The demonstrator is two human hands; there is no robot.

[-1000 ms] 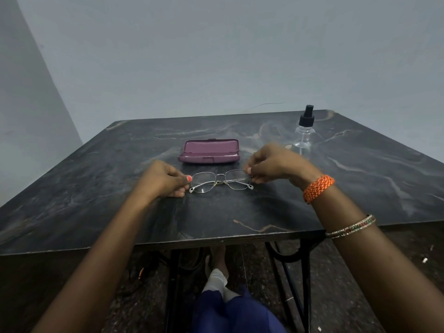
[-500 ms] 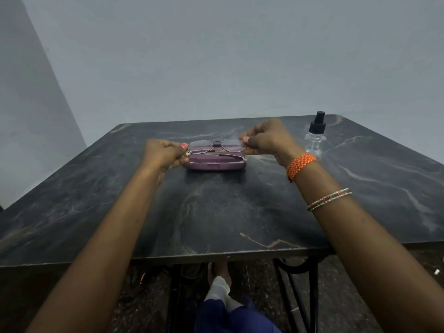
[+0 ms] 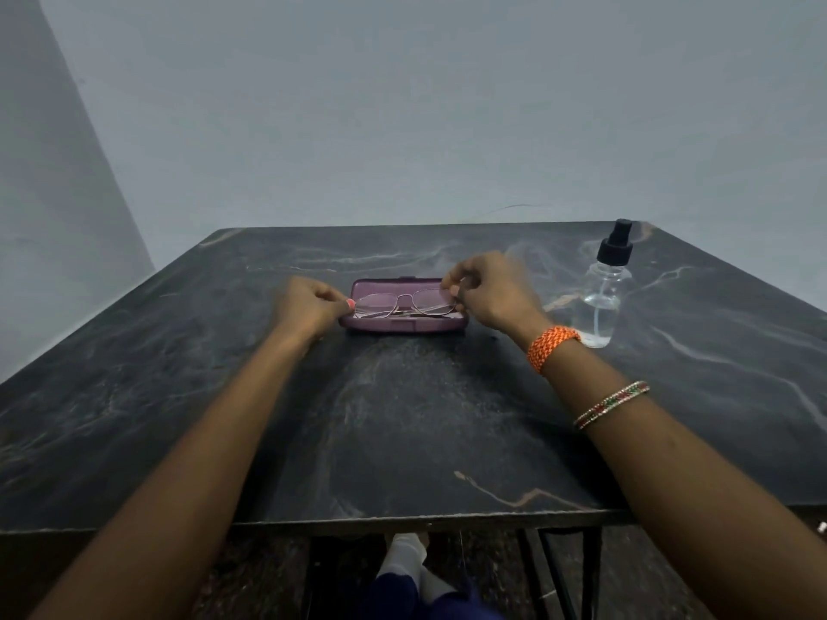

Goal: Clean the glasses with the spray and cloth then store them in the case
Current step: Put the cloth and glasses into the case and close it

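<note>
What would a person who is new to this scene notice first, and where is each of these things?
The eye goes first to the two hands at the middle of the dark marble-patterned table: the left hand and the right hand hold the ends of thin wire-framed glasses over a purple case. To the right of the case, a clear spray bottle with a black nozzle stands upright. An orange wristband marks the right wrist.
</note>
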